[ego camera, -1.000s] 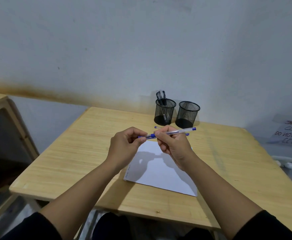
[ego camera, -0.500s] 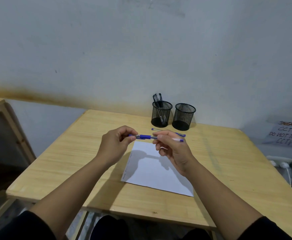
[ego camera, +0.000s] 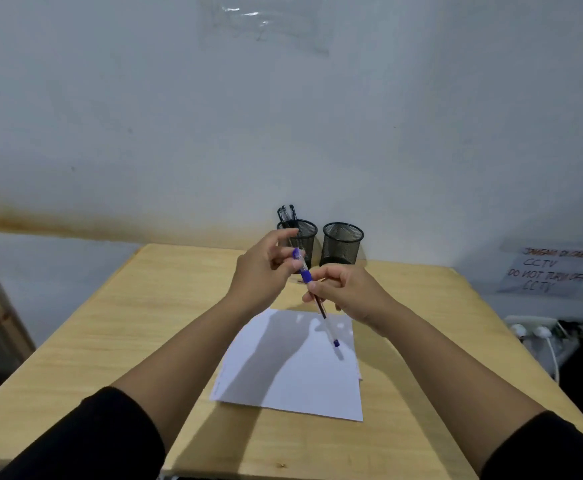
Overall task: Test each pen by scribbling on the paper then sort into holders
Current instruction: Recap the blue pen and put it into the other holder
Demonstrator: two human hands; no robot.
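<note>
Both hands were raised above the wooden tabletop (ego camera: 116,341), close together and just short of the 2 mesh holders. The right hand (ego camera: 348,292) was curled, its thumb and fingers pinching the blue pen (ego camera: 306,276) around the middle of the barrel. The pen ran on a slant: its blue grip and writing end stuck up and away, toward the left hand, while its clear back end with a small blue plug pointed down and toward the person, hanging over the white paper (ego camera: 293,372). The left hand (ego camera: 264,268) sat just beside the pen's upper end, index finger stretched out and up, the other fingers loosely bent; a small blue cap-like piece showed at its fingertips, touching or nearly touching the pen's tip, and whether the fingers truly gripped it could not be told. The paper lay flat on the tabletop below and slightly nearer the person than both hands, shaded by the forearms. Beyond the left hand stood the left holder (ego camera: 303,240), partly hidden by its fingers, with several black pens (ego camera: 285,214) standing in it. Beyond the right hand, well apart from the pen, stood the right holder (ego camera: 342,244); what it held could not be seen. A thin dark object lay on the tabletop between the hands, too hidden to identify. Black sleeves covered both arms near the elbows.
</note>
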